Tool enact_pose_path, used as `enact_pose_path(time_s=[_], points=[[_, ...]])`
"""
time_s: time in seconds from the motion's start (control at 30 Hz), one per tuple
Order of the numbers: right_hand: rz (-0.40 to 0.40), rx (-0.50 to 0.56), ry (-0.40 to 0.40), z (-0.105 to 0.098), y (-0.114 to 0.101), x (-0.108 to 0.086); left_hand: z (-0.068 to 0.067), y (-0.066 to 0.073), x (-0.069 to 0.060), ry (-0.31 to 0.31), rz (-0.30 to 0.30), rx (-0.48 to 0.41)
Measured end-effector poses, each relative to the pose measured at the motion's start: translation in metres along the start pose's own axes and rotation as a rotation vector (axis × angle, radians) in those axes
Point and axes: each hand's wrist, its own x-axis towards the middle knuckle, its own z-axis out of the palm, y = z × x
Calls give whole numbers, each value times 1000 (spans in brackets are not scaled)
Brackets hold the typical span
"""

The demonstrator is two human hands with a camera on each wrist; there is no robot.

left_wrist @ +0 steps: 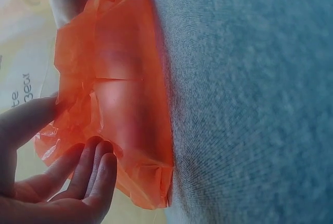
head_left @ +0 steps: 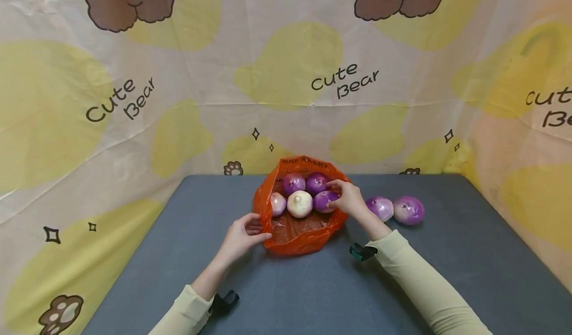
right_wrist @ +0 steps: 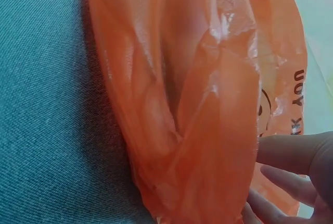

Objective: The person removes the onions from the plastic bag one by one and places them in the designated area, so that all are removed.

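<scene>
Pale sleeves [head_left: 424, 281] lie nearest us. Our left hand [head_left: 239, 236] pinches the orange bag [head_left: 295, 246]; our right hand [head_left: 349, 197] grips a purple onion [head_left: 320, 201] inside.

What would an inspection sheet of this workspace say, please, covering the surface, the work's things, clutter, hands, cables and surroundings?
Surface: grey-blue tabletop with a woven look.
Work's things: orange plastic bag, printed THANK YOU, its mouth facing the person; five onion-like bulbs visible inside, the middle front one whitish; two loose bulbs to the bag's right.
Clutter: nothing seen.
Left hand: holds the bag's left rim.
Right hand: reaches into the bag's mouth, touching the front right bulb; whether it grips is unclear.
Cables: nothing seen.
Surroundings: backdrop printed with "Cute Bear" and yellow patches.
</scene>
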Motion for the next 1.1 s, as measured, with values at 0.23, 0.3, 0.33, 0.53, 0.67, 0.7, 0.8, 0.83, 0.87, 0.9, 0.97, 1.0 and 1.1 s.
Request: enact_pose_path(time_s=[0.23, 0.3, 0.33, 0.53, 0.67, 0.7, 0.8, 0.83, 0.87, 0.9, 0.97, 1.0, 1.1], points=[[36, -20, 0, 0, 1, 0, 1, -1, 2, -3, 8, -4], [51, -24, -8, -1, 1, 1, 0, -1, 2, -4, 3, -2], [56, -25, -12, -1, 1, 1, 1, -1, 2, -4, 4, -3], [33, -42, -39, -1, 0, 1, 2, -1, 3, 0, 22, -6], [22, -61, -50, -2, 1, 0, 2, 0, 3, -3, 23, -4], [25, -64, -54, -2, 1, 0, 2, 1, 3, -4, 19, -6], [28, -78, -64, -2, 2, 0, 2, 1, 2, -10, 11, -7], [27, -79, -67, -1, 3, 0, 2, 1, 3, -11, 10, -7], [27, -81, -69, -1, 3, 0, 2, 1, 3, -11, 10, -5], [25, -80, -68, -1, 3, 0, 2, 1, 3, -10, 8, -4], [18, -79, -68, 0, 4, 0, 2, 0, 3, -10, 11, -1], [14, -81, -68, 1, 5, 0, 3, -1, 3, -9, 10, 0], [5, -81, -70, 3, 6, -1, 3, -1, 3, -8, 5, 3]])
